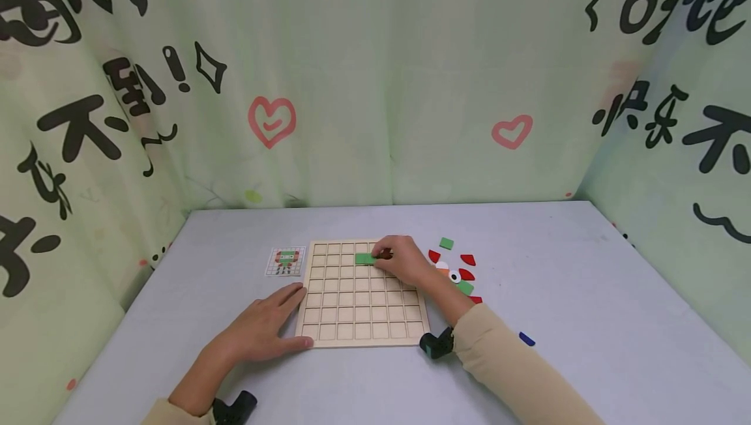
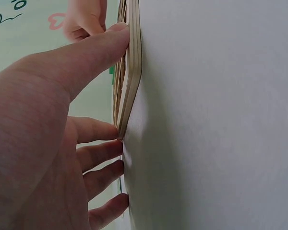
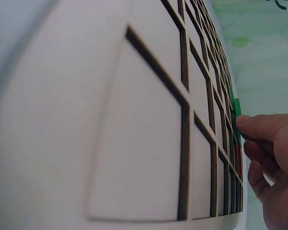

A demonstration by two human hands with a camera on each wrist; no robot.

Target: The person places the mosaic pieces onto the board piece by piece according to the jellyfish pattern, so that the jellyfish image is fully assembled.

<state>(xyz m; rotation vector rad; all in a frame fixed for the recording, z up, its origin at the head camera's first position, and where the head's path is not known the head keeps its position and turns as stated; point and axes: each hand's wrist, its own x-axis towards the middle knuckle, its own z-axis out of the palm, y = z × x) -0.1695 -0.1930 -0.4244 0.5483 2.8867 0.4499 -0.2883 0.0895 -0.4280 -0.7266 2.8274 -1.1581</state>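
Observation:
A light wooden board (image 1: 346,315) with a grid of square cells lies on the table. Green square tiles (image 1: 364,259) sit in its far rows. My right hand (image 1: 403,261) is over the far right part of the board. Its thumb and fingers pinch a green tile (image 3: 237,106) at the grid, and a red piece (image 3: 239,160) shows just beneath them in the right wrist view. At the board's near left corner rests my left hand (image 1: 264,327), thumb on the front edge and fingers spread along the left side (image 2: 133,57).
A small picture card (image 1: 285,261) with a green and red figure lies left of the board. Loose red pieces (image 1: 467,259), a green tile (image 1: 446,243) and a round eye piece (image 1: 454,276) lie to the right. Nearer stands a blue piece (image 1: 527,339). Curtains surround the table.

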